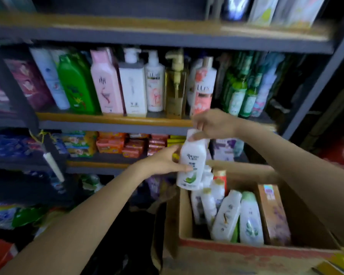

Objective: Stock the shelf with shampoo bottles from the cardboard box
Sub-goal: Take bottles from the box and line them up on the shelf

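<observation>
A white shampoo bottle (192, 161) with a green leaf on its label hangs upright in the air, held by both hands above the far left corner of the cardboard box (246, 253); the right hand (211, 124) pinches its cap from above, thumb and fingers curled round the top; the left hand (165, 160) grips its body from the side, thumb over the front of the label and fingers behind; just below the left hand's fingertips and under the bottle, more white bottles (226, 213) lie tilted and packed together inside the box, with a brown carton (273, 213) beside them, below the right forearm; beyond the right hand, just above its knuckles, runs the orange-edged shelf (111, 118), crowded with upright pump and flip-top bottles (133, 84); past the left hand, on the lower shelf, sit stacked soap packets (111, 144); the picture is somewhat blurred, so the small print cannot be read.
</observation>
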